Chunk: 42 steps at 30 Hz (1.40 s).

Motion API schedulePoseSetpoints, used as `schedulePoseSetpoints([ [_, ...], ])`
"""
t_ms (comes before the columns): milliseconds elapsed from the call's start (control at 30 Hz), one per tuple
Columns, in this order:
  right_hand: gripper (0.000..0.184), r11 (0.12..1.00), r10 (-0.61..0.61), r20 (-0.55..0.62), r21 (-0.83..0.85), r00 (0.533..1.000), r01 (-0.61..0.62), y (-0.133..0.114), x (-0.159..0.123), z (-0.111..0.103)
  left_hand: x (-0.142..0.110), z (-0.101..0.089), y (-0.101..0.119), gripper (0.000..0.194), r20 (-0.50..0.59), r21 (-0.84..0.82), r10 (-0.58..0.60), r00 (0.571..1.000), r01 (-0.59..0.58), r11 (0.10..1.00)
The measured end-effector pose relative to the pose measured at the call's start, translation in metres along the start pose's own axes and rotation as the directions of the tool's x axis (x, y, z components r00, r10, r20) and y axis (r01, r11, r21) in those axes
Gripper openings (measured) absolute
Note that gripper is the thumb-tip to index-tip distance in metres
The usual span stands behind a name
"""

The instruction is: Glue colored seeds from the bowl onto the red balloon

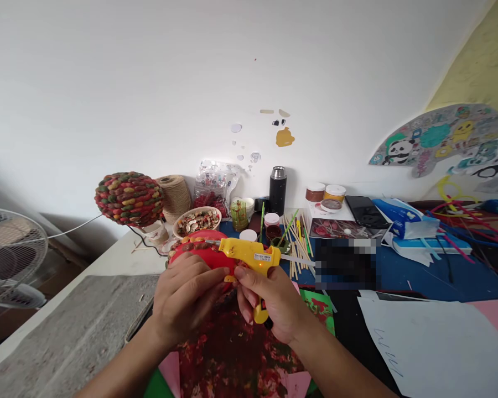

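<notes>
A yellow hot glue gun (249, 251) with a lit orange light is in my right hand (280, 301), its fingers wrapped round the handle. The nozzle points left, close to a row of painted shells (195, 241) on a red, smooth round form (213, 257), which looks like a balloon. In front of that form my left hand (186, 296) is closed, its thumb and forefinger together at a small yellow shell (229, 279). My right thumb tip is close to the same shell. My hands hide much of the red form.
A ball covered in coloured shells (128, 199) stands left, beside a twine spool (173, 198) and a bowl of shells (197, 221). Behind are a black flask (278, 190), paint jars (315, 192) and wooden sticks (301, 249). A fan (12, 254) is at far left; white paper (431, 337) lies right.
</notes>
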State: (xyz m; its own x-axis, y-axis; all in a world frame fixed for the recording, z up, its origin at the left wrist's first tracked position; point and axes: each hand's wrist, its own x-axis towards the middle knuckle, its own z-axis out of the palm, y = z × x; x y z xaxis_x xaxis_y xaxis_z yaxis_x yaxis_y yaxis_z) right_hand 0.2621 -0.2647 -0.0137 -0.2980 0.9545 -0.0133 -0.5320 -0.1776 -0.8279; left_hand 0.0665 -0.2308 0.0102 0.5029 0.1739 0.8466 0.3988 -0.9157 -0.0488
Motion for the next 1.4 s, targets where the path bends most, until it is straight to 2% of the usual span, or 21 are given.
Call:
schedulePoseSetpoints([
  [200,0.074,0.997,-0.049,0.002,-0.063,0.999,0.049,-0.002,-0.001,0.000,0.000,-0.007,0.004,0.013,0.060,-0.063,-0.081,0.995,0.085,0.994],
  [400,0.074,0.985,-0.091,-0.009,-0.150,0.996,0.088,-0.002,-0.002,-0.003,-0.003,-0.013,0.010,0.013,0.110,-0.191,-0.247,0.963,0.264,0.945],
  [500,0.073,0.974,-0.116,-0.014,-0.200,0.993,0.110,-0.001,-0.003,-0.003,-0.005,-0.016,0.013,0.012,0.171,-0.271,-0.393,0.903,0.427,0.863],
  [633,0.069,0.957,-0.144,-0.026,-0.257,0.989,0.132,-0.001,-0.002,-0.003,-0.003,-0.019,0.016,0.017,0.300,-0.388,-0.554,0.777,0.629,0.673],
  [767,0.055,0.948,-0.135,-0.043,-0.295,0.990,0.117,-0.001,-0.002,-0.003,0.002,-0.027,0.016,0.026,0.429,-0.415,-0.600,0.675,0.738,0.533],
  [1000,0.049,0.902,-0.124,-0.054,-0.421,0.991,0.090,0.004,-0.008,-0.002,0.002,-0.049,0.014,0.040,0.583,-0.320,-0.601,0.546,0.835,0.448],
  [1200,0.053,0.867,-0.095,-0.057,-0.496,0.994,0.055,0.005,-0.012,-0.002,-0.001,-0.052,0.013,0.040,0.594,-0.309,-0.621,0.512,0.858,0.411],
  [1400,0.054,0.898,-0.124,-0.038,-0.430,0.992,0.096,0.006,-0.009,-0.001,-0.006,-0.051,0.012,0.037,0.596,-0.299,-0.631,0.496,0.867,0.399],
])
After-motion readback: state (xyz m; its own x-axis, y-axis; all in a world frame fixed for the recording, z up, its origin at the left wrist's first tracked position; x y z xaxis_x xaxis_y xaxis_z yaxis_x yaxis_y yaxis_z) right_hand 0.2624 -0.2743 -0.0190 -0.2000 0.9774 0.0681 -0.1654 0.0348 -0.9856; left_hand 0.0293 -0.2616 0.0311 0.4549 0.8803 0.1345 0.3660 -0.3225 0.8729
